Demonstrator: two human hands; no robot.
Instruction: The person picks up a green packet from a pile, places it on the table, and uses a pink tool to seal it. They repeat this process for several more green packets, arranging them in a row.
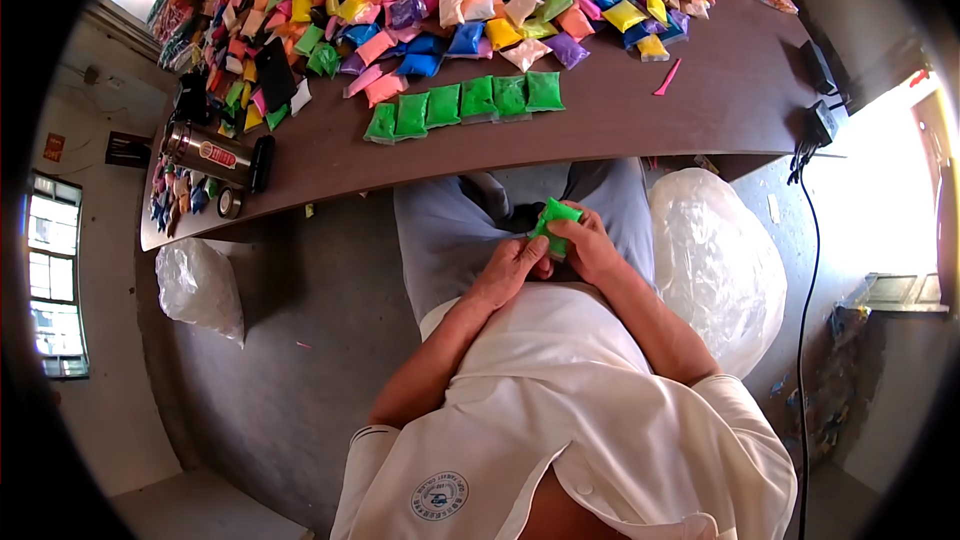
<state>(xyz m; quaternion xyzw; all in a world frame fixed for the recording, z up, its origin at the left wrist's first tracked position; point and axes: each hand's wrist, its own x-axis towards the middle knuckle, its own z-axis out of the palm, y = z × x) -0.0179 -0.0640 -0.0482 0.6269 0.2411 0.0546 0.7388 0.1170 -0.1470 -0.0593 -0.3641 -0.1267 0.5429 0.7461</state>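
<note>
A small green packet (556,213), soft-looking and in clear wrap, is held over my lap between both hands. My left hand (520,262) pinches its lower left edge with the thumb. My right hand (590,240) grips the packet's right side, thumb across the front. Ahead of my hands, a row of several similar green packets (443,106) lies side by side near the front edge of the brown table (600,130). The undersides of my fingers are partly hidden.
A large heap of colourful packets (465,37) covers the table's back. A steel flask (208,152) lies at left, a pink plastic tool (667,77) at right. Clear plastic bags (715,265) stand on the floor beside me. A black cable (806,340) hangs at right.
</note>
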